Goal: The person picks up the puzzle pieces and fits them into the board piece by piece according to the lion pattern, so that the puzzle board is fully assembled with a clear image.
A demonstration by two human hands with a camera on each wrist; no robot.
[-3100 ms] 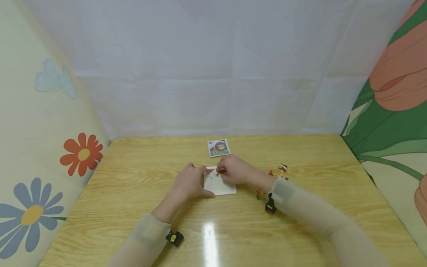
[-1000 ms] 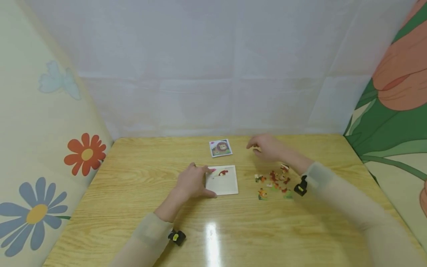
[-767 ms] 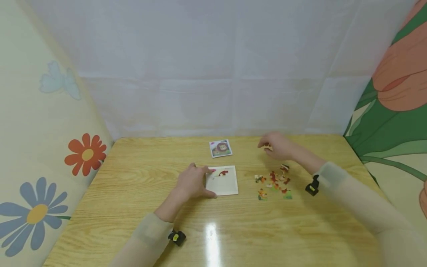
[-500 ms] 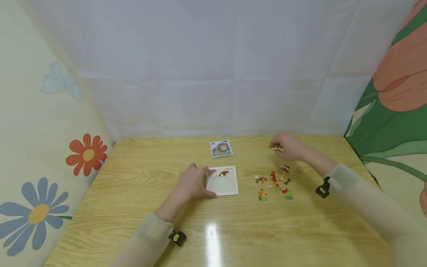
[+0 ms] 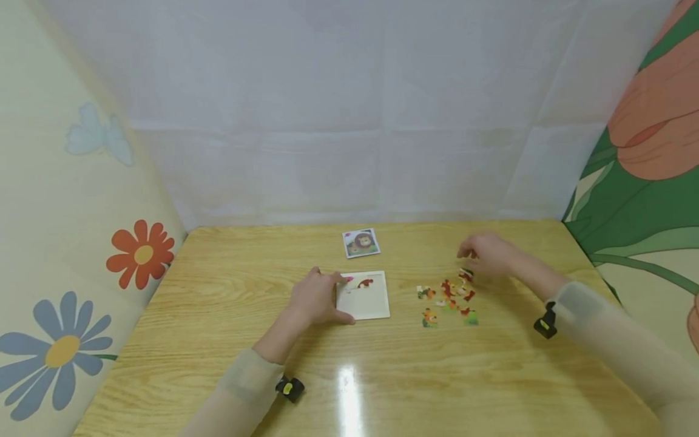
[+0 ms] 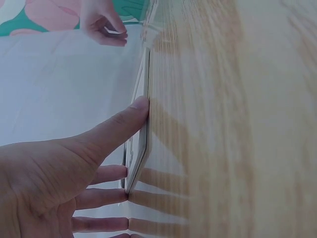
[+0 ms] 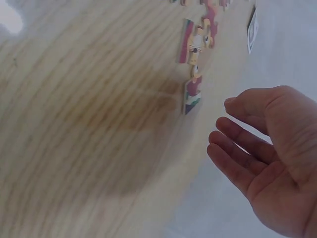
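My left hand [image 5: 315, 298] lies at the left side of a white puzzle tray [image 5: 364, 306], index finger over its upper left corner and thumb along its near edge. In the left wrist view the thumb [image 6: 116, 126] presses the tray's edge and the fingers stretch out straight. A dark red puzzle piece [image 5: 365, 283] and a pink-marked one [image 5: 349, 279] lie in the tray's upper part. My right hand [image 5: 488, 255] hovers just beyond the loose puzzle pieces [image 5: 448, 290], fingers loosely bent and holding nothing, nearest to a red, white and green piece [image 7: 193, 95].
A square picture card [image 5: 361, 243] of a lion lies behind the tray. Several loose pieces, one a fox-like orange piece [image 5: 429, 317], are spread right of the tray on the wooden table [image 5: 251, 255]. A white cloth [image 5: 327, 152] hangs at the table's back edge.
My right hand has left the tray, where it was laying a dark red piece, and swung right and then down toward the loose pieces. The left hand has stayed at the tray.
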